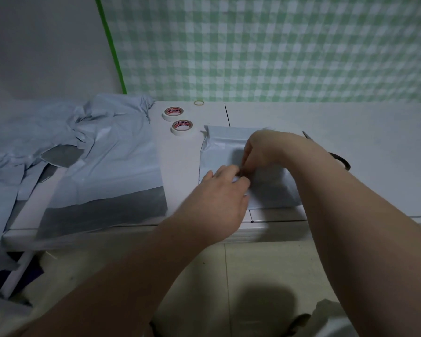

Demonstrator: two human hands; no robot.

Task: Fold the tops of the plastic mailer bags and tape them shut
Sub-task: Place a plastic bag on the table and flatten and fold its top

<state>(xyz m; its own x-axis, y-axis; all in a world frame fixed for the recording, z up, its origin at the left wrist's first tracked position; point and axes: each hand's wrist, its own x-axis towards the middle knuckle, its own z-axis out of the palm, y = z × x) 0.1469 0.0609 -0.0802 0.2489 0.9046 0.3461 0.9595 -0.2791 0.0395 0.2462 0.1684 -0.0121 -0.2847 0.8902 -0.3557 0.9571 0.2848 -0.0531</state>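
On the worktop (326, 122), the left hand (219, 198) and right hand (263, 147) each have their grip closed, pinching the same spot on the mailer bag (219, 147)

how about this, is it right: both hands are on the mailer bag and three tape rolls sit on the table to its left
Not quite. The head view shows two tape rolls, not three, on the table left of the mailer bag. The left hand and right hand are both on the bag.
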